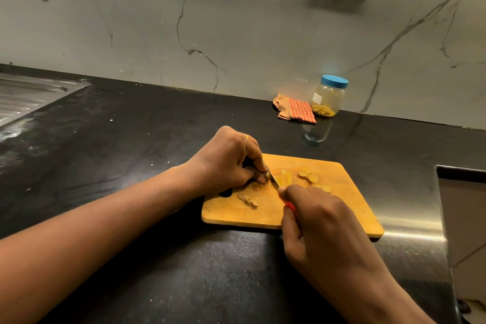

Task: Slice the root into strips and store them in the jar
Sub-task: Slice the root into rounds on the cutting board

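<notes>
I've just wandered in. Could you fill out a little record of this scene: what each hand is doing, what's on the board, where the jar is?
Left hand: pinches a small pale root piece on the board
Right hand: grips a red-handled knife, blade at the root piece
Board: rectangular wooden cutting board on the black stone counter
Cut pieces: yellow slices scattered on the board
Jar: clear round jar, blue lid on, some yellow strips inside, by the wall
Beside jar: crumpled orange checked cloth

No legible text, brand, number or sign, small white label (317, 98) on the side of the blue-lidded jar (330, 96), too small and blurred to read.
</notes>
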### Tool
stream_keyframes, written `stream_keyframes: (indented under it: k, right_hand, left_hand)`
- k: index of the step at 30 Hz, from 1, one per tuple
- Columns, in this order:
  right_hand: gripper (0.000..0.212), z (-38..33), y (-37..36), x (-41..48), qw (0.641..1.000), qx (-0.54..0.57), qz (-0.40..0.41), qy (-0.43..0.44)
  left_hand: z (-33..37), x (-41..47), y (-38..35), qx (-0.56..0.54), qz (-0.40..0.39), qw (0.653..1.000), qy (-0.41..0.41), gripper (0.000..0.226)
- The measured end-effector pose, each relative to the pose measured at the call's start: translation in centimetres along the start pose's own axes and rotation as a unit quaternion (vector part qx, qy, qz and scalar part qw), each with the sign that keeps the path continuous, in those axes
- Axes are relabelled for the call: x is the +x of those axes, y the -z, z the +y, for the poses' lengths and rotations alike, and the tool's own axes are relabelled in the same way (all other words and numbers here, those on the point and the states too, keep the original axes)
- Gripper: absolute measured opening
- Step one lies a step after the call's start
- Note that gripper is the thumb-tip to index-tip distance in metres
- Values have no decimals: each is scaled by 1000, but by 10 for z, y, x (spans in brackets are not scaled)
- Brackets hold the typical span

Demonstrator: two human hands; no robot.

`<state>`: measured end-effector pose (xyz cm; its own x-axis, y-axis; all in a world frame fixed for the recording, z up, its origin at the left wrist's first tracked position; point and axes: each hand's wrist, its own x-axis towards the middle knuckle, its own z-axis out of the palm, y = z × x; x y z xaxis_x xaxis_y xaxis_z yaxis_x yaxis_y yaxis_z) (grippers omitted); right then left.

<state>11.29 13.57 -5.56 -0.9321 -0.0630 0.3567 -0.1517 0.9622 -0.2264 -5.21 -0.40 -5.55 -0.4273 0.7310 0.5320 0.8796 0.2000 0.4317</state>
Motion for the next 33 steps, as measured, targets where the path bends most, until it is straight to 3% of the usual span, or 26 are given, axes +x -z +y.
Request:
stream_keyframes:
  k: [6, 22, 33]
  right_hand:
    - [12, 2, -4, 19, 999, 16, 32, -4]
    - [13, 3, 20, -13, 1000, 23, -9, -7]
    - [25, 2, 14, -12, 995, 71, 65, -34]
  left_hand:
    - [1, 0, -1, 16, -5, 1000, -4, 7]
    - [-2, 1, 5, -20, -18, 1000, 9, 9]
    - [-7, -1, 5, -30, -18, 999, -13, 10]
